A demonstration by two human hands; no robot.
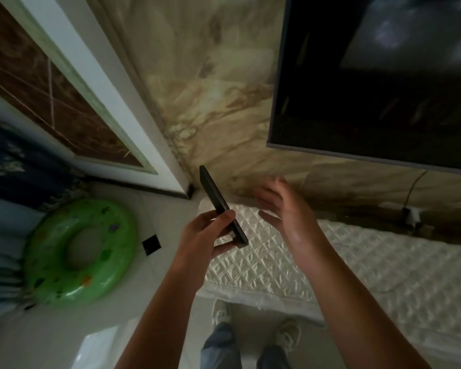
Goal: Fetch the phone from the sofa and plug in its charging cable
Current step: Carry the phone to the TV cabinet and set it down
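**Not legible**

Right hand [282,206]: fingertips motion-blurred. Phone [222,206]: edge-on, screen unseen, lower part behind left hand [205,235]. TV [378,78]: cut off top and right. Cable [413,190] below TV: plug too small to tell.

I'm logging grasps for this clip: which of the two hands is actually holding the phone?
The left hand: its fingers wrap the dark phone near its lower end. The right hand is open and empty.
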